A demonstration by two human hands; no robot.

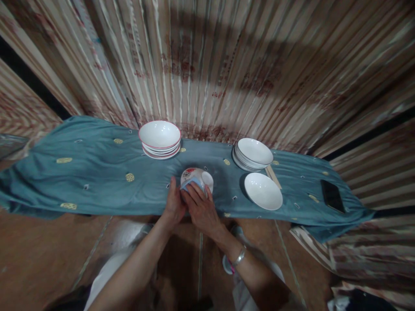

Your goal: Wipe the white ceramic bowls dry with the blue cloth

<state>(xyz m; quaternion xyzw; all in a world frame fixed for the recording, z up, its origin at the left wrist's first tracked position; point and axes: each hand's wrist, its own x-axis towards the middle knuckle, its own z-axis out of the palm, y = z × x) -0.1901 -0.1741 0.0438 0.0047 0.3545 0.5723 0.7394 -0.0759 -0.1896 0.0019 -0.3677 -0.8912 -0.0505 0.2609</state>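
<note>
A small white bowl (187, 174) with a red floral pattern is tipped on its side near the front edge of the cloth-covered table, its round foot facing up and right. My left hand (175, 202) grips the bowl at its left side, thumb raised. With flattened fingers, my right hand (201, 210) presses a light blue cloth (193, 178) onto the bowl's outer wall. The lower part of the bowl and the fingertips of my left hand are hidden.
Behind stands a stack of red-rimmed white dishes (160, 134). To the right are a stack of dark-rimmed white dishes (255, 152), a single white bowl (263, 191), wooden chopsticks (274, 177) and a dark phone (332, 196). A pleated curtain (207, 73) hangs behind the table (103, 172).
</note>
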